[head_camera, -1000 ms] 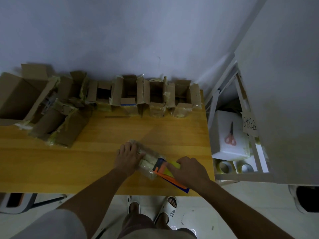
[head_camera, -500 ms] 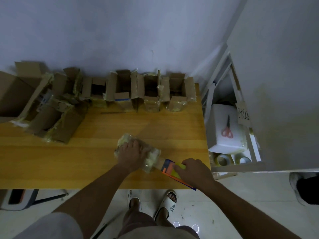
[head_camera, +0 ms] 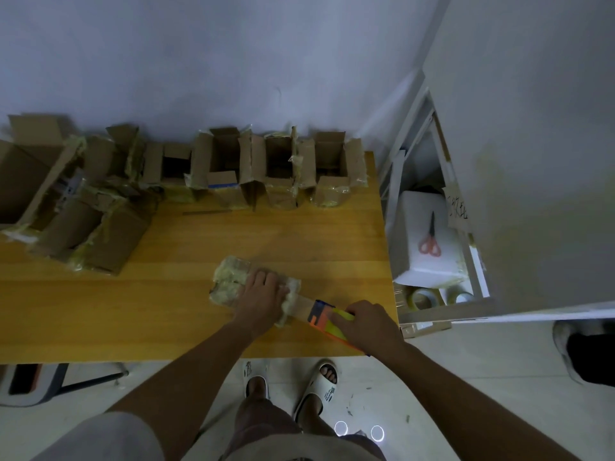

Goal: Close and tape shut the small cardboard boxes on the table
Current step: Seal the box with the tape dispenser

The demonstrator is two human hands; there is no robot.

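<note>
Mostly the box (head_camera: 233, 287) looks tape-wrapped (seemingly crumpled).

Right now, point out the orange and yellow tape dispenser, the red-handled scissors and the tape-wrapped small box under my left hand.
orange and yellow tape dispenser (head_camera: 322, 317), head view, orange body.
red-handled scissors (head_camera: 429, 245), head view, handle loops.
tape-wrapped small box (head_camera: 229, 283), head view, bare far end.

Inventory, by count:
- Hands: two, left hand (head_camera: 263, 299) and right hand (head_camera: 367, 322).
- Tape-wrapped box (head_camera: 233, 284) near the front edge of the table (head_camera: 166, 314): one.
- Tape dispenser (head_camera: 327, 319), orange and yellow: one.
- Open-flapped boxes (head_camera: 276, 168) in the back row: four can be told apart.
- Cartons (head_camera: 109, 234) heaped at the left: overlapping, number unclear.
- Scissors (head_camera: 430, 236), red-handled: one pair.
- Tape rolls (head_camera: 422, 298) on the shelf: two.
- Slippers (head_camera: 321, 387): two.
</note>
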